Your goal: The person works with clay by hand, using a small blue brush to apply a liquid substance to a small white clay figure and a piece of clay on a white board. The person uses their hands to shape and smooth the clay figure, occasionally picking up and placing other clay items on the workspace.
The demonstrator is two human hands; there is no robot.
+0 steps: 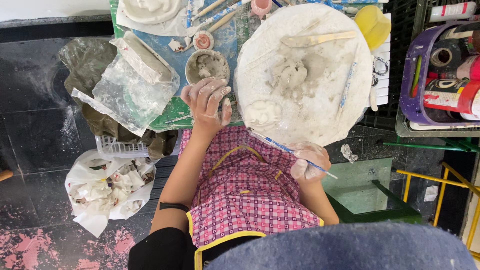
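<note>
Floor: dark stone tiles dusted with pale powder, with worn pink patches at the lower left.
Work surface: a green and blue table top (172,112) smeared with clay, just ahead of the left hand.
Round board: a large white board (320,115) caked in clay, lying between the two hands and beyond them.
Left hand: the left hand (206,102), coated in pale clay, fingers spread and loose, gripping nothing — its fingertips hover just short of a small bowl (207,66) of grey clay.
Right hand: the right hand (308,161), also clay-coated, is closed round a thin blue-handled brush (280,145), whose far end lies at the near edge of the board.
Clay: a grey lump (290,74) sits mid-board, well ahead of the right hand; a paler shaped piece (262,112) lies nearer, between the hands.
Stick: a flat wooden stick (317,38) rests at the far side of the board.
Apron: a pink checked apron (245,195) with yellow trim covers the lap below both hands.
Bags: crumpled clear plastic (127,92) left of the left hand; a white bag (107,190) of scraps on the floor below it.
Packages: a purple basket (411,75) far right of the right hand holds red and white tubes and cans — a yellow sponge (372,25) sits beside the board.
</note>
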